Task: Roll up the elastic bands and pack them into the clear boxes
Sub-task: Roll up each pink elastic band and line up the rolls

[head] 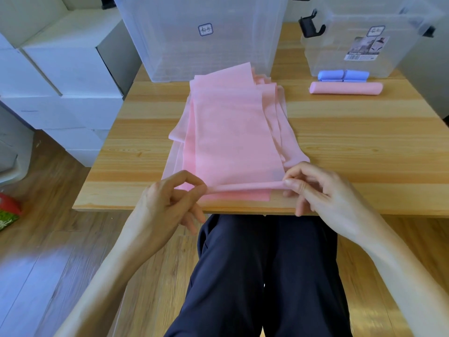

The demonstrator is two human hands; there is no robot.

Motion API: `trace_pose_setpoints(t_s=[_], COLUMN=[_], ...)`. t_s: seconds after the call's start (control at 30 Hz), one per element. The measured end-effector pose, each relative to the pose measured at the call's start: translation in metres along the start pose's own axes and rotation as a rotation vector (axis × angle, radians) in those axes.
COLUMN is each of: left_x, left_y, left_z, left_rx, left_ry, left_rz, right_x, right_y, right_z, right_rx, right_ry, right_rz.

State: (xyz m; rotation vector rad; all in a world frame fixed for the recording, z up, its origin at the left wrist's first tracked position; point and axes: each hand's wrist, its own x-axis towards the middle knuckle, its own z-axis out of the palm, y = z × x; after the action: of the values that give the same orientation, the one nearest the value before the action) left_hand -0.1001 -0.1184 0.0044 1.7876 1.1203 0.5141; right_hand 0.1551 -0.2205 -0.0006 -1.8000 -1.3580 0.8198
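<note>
Both hands pinch the near end of the top pink elastic band (233,132), which is curled over into a thin, tight roll lying crosswise near the table's front edge. The left hand (170,200) nips the roll's left end between thumb and forefinger, its other fingers loosely bent below. The right hand (323,190) grips the right end with curled fingers and thumb. The band is a thin, matte, slightly see-through sheet, stretched flat away from the person on top of a loose stack of similar pink bands on the pale wooden table (352,142). At the far right lie a finished pink roll (346,88) and, just behind it, blue rolls (343,75), against a clear box (359,32). A larger clear box (194,37) stands at the far centre.
</note>
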Motion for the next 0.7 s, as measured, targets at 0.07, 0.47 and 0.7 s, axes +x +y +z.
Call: trace_pose_setpoints(t_s=[0.07, 0.47, 0.7], left_x=[-0.002, -0.007, -0.006], left_y=[0.004, 0.003, 0.004], left_z=[0.002, 0.015, 0.011], left_rx=[-0.133, -0.769, -0.749], left_ry=[0.005, 0.138, 0.011], left_rz=[-0.061, -0.21, -0.243], right_x=[-0.003, -0.012, -0.017], right_y=[-0.004, -0.008, -0.012], right_z=[0.001, 0.013, 0.015], right_rx=[0.179, 0.745, 0.737], right_ry=[0.008, 0.168, 0.177], right_rz=[0.058, 0.2, 0.219])
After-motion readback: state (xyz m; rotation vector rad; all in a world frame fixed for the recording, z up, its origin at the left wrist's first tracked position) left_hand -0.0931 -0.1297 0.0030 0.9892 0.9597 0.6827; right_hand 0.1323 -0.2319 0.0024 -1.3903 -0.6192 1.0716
